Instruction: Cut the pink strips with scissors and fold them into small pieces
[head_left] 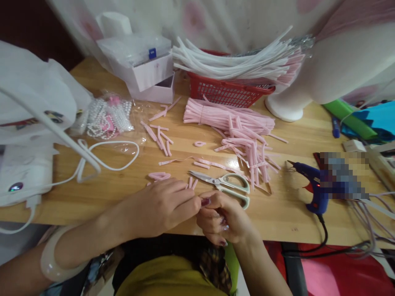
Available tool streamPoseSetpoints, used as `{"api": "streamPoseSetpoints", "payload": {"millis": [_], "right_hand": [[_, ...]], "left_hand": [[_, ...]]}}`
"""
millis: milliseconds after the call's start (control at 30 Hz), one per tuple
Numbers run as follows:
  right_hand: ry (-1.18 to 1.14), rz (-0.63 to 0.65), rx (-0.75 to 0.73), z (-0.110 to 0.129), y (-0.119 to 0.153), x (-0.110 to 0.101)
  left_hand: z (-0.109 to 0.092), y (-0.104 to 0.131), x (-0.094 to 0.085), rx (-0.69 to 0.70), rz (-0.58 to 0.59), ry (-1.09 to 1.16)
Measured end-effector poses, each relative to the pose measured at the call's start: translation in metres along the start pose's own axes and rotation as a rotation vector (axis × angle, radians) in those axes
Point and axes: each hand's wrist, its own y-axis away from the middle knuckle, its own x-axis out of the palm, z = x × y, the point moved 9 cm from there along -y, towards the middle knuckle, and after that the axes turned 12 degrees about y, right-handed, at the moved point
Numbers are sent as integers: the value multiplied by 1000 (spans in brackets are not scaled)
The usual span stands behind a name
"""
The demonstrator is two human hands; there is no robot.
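Note:
My left hand and my right hand meet at the table's front edge, fingertips pressed together. Both are closed, and whatever they pinch is too small or hidden to make out. Open scissors with pale green handles lie just behind my right hand, blades pointing left. Short pink pieces stick out behind my left fingers, and a looped pink piece lies to their left. A small pink ring and a pink measuring tape are farther back. Bent pink stems are heaped to the right.
A blue glue gun with a black cable lies at the right. Behind are a red basket of white stems, a pink bundle and white boxes. Bagged pearl strings and a white cable are at the left.

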Motion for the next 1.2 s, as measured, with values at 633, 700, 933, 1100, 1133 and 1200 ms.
{"api": "streamPoseSetpoints", "payload": {"millis": [633, 700, 933, 1100, 1133, 1200], "right_hand": [[-158, 179, 148, -13, -4, 5], [-66, 77, 101, -13, -5, -5], [266, -120, 13, -1, -3, -23], [786, -196, -81, 35, 8, -11], [976, -223, -138, 45, 11, -7], [1435, -269, -300, 63, 17, 8]], "left_hand": [[-2, 0, -8, 99, -11, -22], [0, 1, -8, 69, -16, 24], [21, -5, -2, -208, 14, 512], [47, -1, 21, -638, 97, 995], [51, 1, 28, -726, 106, 1126], [57, 5, 42, -891, 116, 1381]]}}
